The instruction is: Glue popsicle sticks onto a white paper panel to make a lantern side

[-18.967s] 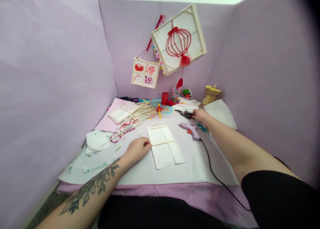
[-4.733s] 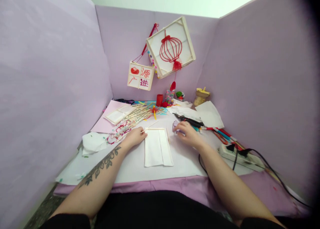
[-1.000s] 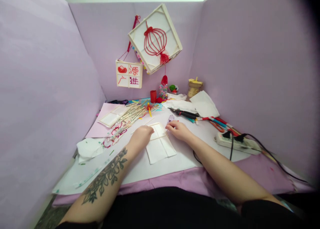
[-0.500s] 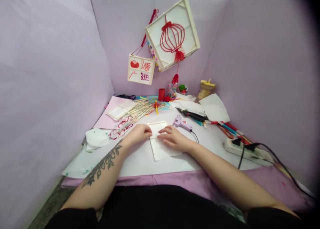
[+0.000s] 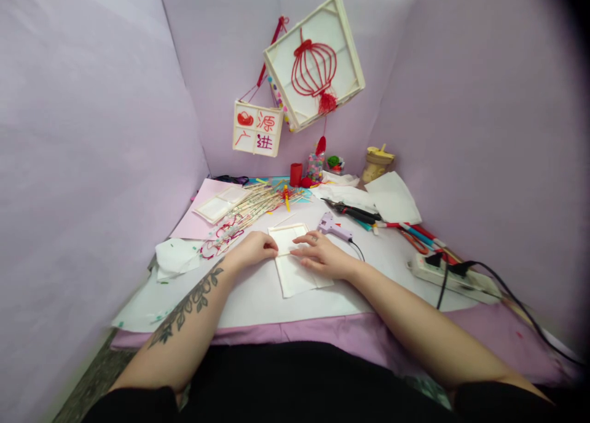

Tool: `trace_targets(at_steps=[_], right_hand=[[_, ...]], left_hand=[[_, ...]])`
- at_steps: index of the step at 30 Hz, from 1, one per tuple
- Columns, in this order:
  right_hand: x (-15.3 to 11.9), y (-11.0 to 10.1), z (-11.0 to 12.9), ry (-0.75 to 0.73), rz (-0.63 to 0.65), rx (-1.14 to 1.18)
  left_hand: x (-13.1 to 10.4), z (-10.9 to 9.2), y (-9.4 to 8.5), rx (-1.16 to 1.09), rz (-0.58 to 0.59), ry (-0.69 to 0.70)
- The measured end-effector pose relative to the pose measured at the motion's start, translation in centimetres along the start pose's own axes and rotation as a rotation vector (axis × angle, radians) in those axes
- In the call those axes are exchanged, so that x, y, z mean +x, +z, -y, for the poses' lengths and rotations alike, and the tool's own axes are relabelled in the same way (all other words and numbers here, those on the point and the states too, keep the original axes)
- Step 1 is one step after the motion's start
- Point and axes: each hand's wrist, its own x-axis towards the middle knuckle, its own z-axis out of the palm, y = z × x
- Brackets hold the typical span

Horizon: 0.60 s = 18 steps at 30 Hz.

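Head view, left hand (image 5: pixel 259 248) pinching frame (image 5: pixel 294 276), right hand (image 5: pixel 325 257) spread, coloured balls (image 5: pixel 316 169) in container (image 5: pixel 315 158)

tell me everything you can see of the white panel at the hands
The white panel is a thin, roughly rectangular sheet, paper or cloth by its look, with a pale, wood-like strip along its far edge and a similar crosspiece running across it. It lies flat on the white table covering. The left hand is at its left edge, by the crosspiece's end; the right hand spreads over its right side, hiding part.
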Motion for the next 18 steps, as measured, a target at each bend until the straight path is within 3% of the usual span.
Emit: trace_targets(at_steps=[18], right_hand=[[0.33,0.23,0.05,0.034,0.037,0.007]], left_hand=[[0.44,0.02,0.61,0.008,-0.045,-0.065]])
